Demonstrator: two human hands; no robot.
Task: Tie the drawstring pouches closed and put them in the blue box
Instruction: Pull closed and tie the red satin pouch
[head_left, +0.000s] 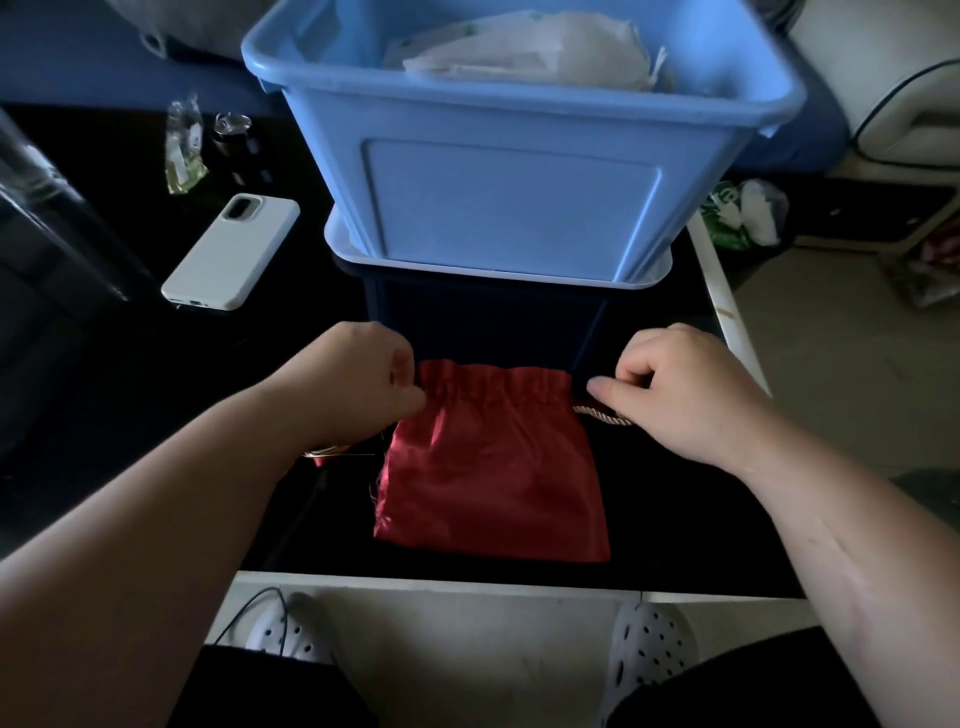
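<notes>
A red satin drawstring pouch (493, 467) lies flat on the black table, its gathered top edge toward the blue box (511, 208). My left hand (363, 379) pinches the pouch's top left corner. At the top right corner, my right hand (685, 384) has its fingers closed on the pale twisted drawstring (605, 414). The cord's other end shows under my left wrist. The blue box stands just behind the pouch on its own lid and holds white pouches (530, 49).
A white phone (231, 252) lies left of the box. A clear plastic packet (182, 148) and a small can (231, 130) stand farther back left. The table's front edge (441, 582) is close to my legs; a bag of rubbish (743, 210) sits off the right edge.
</notes>
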